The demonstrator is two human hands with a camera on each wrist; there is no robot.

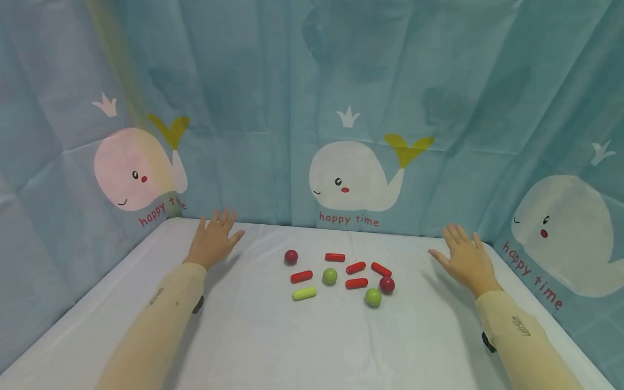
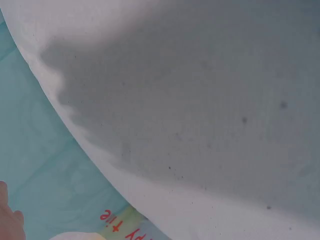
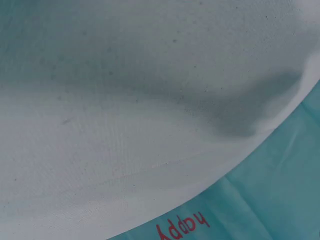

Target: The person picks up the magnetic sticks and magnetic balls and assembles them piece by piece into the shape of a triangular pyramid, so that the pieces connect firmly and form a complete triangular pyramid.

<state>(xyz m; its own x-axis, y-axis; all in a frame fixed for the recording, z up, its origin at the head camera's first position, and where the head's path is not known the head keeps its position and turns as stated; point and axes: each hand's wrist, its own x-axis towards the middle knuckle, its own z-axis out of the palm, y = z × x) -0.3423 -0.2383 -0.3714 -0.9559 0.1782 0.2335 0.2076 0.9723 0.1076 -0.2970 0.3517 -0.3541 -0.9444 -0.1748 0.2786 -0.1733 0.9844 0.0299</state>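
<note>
We have the left hand [image 1: 214,241] and right hand [image 1: 467,262] over the white tabletop [image 1: 273,346], fingers straight, well apart from the pieces. Nearest the left: dark red ball [image 1: 291,257]. On the right's side: second dark red ball [image 1: 387,284], red stick [image 1: 381,269], green ball [image 1: 373,297]. Between, we count four more red sticks [image 1: 357,283], yellow-green stick [image 1: 304,293], another green ball [image 1: 330,275]. Whale-print curtain [image 1: 273,108] behind.

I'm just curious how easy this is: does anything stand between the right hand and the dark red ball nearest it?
Nothing visible does: between the right hand and that dark red ball, the head view shows only white cloth.
</note>
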